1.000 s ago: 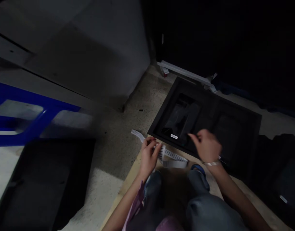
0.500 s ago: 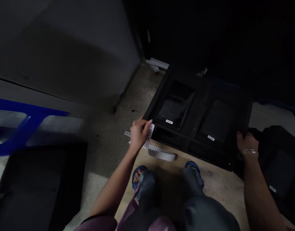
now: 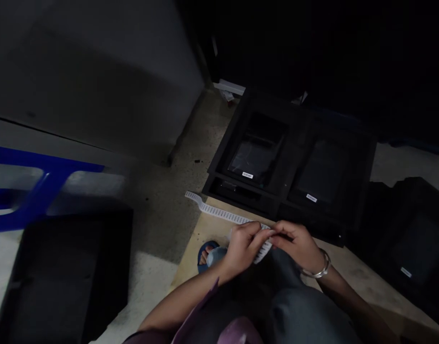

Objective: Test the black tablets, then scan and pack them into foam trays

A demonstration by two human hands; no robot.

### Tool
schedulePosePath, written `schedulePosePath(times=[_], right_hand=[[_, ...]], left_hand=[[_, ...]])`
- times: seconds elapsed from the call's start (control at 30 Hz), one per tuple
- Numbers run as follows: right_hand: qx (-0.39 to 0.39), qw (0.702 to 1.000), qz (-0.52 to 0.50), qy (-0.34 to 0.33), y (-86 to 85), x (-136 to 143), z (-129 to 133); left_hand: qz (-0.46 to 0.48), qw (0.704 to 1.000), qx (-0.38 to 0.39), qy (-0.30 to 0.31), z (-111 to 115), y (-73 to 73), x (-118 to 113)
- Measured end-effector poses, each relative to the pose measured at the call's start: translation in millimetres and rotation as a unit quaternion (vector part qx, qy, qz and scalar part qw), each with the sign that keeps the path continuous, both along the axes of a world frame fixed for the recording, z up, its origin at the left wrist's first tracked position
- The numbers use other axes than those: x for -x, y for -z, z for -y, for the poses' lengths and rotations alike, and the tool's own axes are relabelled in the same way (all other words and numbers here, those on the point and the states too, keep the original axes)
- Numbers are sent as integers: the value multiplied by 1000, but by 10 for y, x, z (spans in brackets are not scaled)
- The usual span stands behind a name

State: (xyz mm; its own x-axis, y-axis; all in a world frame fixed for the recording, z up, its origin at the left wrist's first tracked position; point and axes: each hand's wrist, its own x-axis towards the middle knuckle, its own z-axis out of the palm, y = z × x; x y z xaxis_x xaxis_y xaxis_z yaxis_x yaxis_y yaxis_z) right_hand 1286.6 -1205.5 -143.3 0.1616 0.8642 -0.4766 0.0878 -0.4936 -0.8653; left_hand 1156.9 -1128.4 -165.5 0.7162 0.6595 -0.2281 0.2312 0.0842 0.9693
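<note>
A long white strip of printed labels [image 3: 223, 214] runs from the left over the board's edge and ends in a curl under my hands. My left hand [image 3: 245, 243] is closed on this strip. Close against it, my right hand [image 3: 296, 242] has its thumb and fingers pinched together at the strip; whatever small piece they hold is too small to tell. Just beyond my hands lies a black tray [image 3: 291, 148] with two recesses. Each recess holds a dark flat item, one at the left [image 3: 257, 155] and one at the right [image 3: 323, 167], with a small white label near its lower edge.
Another black tray [image 3: 420, 239] with a labelled dark item lies at the right. At the left are a black box [image 3: 50, 282] and a blue plastic frame [image 3: 50, 184]. A grey panel [image 3: 108, 86] stands behind them. My sandalled foot [image 3: 206, 255] is on the wooden board [image 3: 189, 258].
Both hands have left the edges of the black tray and come together in front of it. The tray sits slightly farther forward in view, and the label strip is stretched out more.
</note>
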Motion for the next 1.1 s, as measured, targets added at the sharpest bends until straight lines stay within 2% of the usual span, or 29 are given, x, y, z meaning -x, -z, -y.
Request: schedulePosePath(times=[0.17,0.33,0.4,0.53,0.63,0.8,0.93,1.1], right_hand=[[31,998,9,60,77,-70,150],[60,991,-10,122,122,-138,274],[54,990,2,133,124,-165,309],[40,992,52,103,116,-184,349],[37,992,97,75,107,-151,354],[11,989,126,77,117,-127,359],[-16,984,171,54,213,-394,442],[18,969,244,-8,403,-822,581]], left_hand=[[-23,998,50,24,88,115,-42],[-41,992,42,116,103,62,-74],[-38,990,30,131,82,37,-65],[-49,991,11,122,76,46,-46],[-78,990,-32,108,118,81,-47],[-95,988,-90,87,199,154,-56],[-111,982,-108,113,128,255,-121],[-63,965,-201,155,-217,431,-369]])
